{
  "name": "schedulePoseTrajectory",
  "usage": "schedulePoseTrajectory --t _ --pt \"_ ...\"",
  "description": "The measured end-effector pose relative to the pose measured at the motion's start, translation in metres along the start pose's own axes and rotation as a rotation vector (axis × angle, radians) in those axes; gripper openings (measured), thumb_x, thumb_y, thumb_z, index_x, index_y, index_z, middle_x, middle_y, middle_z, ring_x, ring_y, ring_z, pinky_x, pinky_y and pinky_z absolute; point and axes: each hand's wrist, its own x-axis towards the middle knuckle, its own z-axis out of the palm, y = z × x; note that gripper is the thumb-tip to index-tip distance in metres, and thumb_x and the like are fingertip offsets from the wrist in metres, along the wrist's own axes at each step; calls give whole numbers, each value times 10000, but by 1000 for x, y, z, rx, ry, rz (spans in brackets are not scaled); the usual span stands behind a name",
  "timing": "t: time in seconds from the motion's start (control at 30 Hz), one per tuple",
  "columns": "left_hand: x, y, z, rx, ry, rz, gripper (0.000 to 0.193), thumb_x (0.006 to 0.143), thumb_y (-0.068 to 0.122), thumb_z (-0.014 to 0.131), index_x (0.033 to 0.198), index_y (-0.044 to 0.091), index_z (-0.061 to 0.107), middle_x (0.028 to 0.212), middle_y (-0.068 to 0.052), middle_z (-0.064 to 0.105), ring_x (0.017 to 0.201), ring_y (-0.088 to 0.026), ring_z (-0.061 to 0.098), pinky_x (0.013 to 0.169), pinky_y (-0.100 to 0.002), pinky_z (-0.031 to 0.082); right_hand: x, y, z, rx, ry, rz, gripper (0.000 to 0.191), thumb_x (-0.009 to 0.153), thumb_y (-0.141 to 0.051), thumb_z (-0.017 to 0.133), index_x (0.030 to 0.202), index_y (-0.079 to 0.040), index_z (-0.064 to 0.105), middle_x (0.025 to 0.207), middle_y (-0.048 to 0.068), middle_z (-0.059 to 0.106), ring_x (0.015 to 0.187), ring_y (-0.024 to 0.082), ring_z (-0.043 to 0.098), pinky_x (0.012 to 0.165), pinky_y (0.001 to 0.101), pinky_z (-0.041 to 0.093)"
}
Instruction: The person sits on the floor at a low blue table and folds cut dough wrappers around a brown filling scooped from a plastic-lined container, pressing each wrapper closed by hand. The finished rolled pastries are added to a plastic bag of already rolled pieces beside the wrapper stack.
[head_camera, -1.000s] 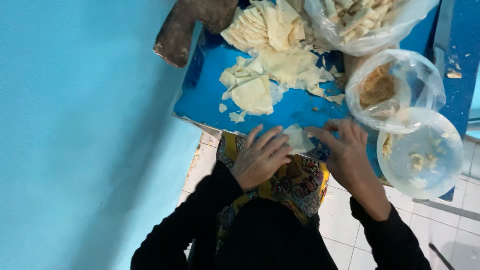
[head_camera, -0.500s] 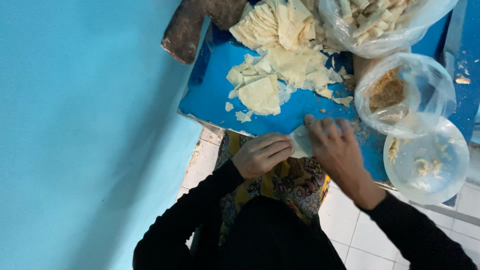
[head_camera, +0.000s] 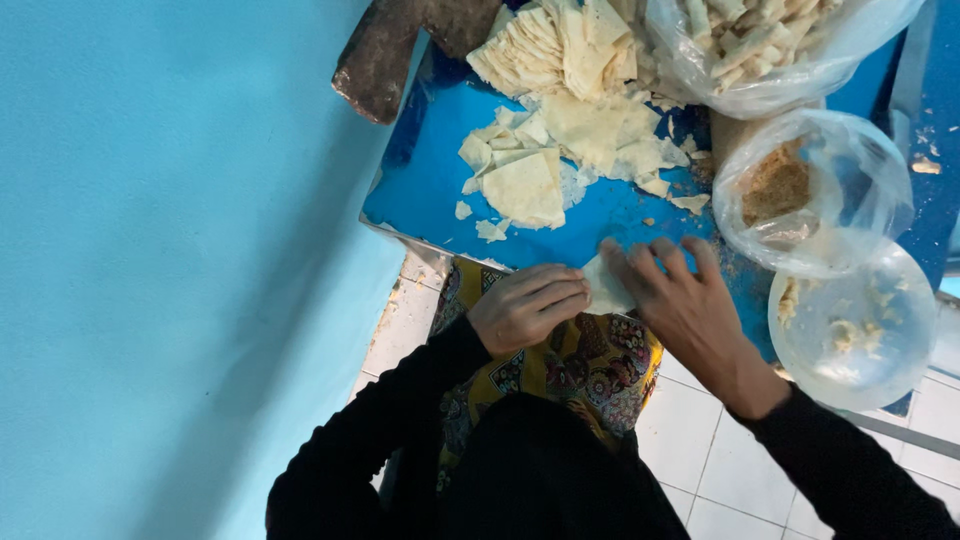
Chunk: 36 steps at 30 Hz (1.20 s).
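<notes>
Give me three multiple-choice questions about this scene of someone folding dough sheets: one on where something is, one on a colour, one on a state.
1. Where does the small dough sheet lie?
A. Between both hands at the table's near edge
B. Inside the clear bowl
C. On the floor tiles

2. What colour is the table top?
A. Red
B. Blue
C. White

3. How is the left hand held?
A. Spread flat
B. Hanging off the table
C. Fingers curled, beside the sheet

Answers: 1 A, the sheet sits between the left hand and the right hand. 2 B, bare surface shows bright blue. 3 C, its knuckles are bent beside the sheet.
</notes>
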Motion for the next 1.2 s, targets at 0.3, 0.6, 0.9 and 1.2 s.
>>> schedulePoseTrajectory --t 0.3,0.6,0.9,1.2 --pt "6 2 -2 7 35 26 215 949 68 730 1163 61 720 1222 -78 695 1219 -248 655 1076 -412 546 -23 35 -4 312 206 338 333 774 30 683 1028 -159 786 1162 65 695 1141 293 598 967 448 440" --pt "-4 -2 15 -5 57 5 202 994 103 733 1190 60 712 1214 -77 712 1220 -239 668 1090 -408 558 -24 134 39 624 192 597 123 989 -61 709 1099 -20 674 964 225 714 915 427 706 793 500 555" --pt "-3 -4 6 -3 34 21 230 983 99 724 1206 50 695 1245 -106 701 1244 -262 657 1105 -425 539 10 117 81 453 123 647 204 1007 -62 672 1111 6 509 848 248 675 786 480 667 701 574 512" --pt "-3 -3 -10 72 -38 76 236 950 78 725 1172 32 663 1267 -89 624 1307 -266 617 1133 -403 544 -2 115 17 679 163 684 238 996 -113 778 1025 -7 567 884 162 698 797 322 717 722 407 553"
